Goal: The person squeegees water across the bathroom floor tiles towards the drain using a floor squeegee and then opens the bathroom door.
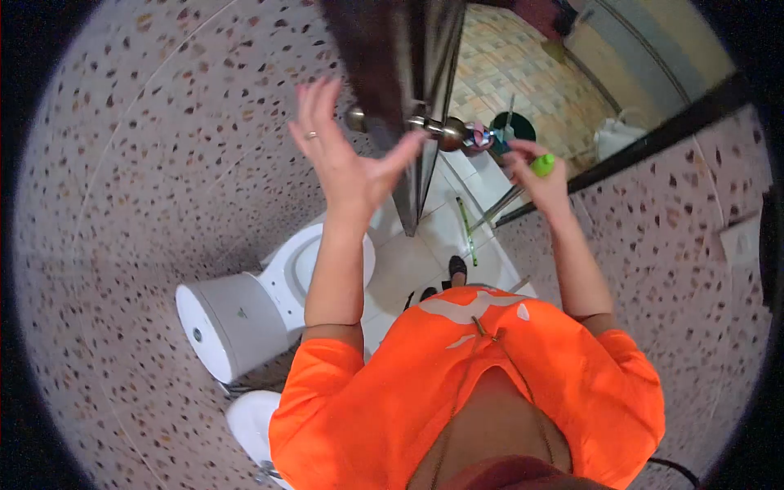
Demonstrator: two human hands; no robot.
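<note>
A dark door (380,90) stands edge-on in front of me, with a metal knob (452,134) on its right side and a second knob (357,119) on its left. My left hand (351,159) is spread wide beside the door, its thumb by the latch at the door's edge. It holds nothing. Between the fingers of my right hand (539,184) is a tool with a bright green handle (543,165); its working end cannot be made out. Something small and shiny, pink and blue (478,137), is at the right knob, close to my right fingertips.
A white toilet (237,322) stands at left, with a white basin (255,425) below it. On the tiled floor lies a thin green strip (467,231) near my feet. Past the doorway are a dark green bucket (523,126) and a white bag-like thing (618,137). Speckled walls flank me.
</note>
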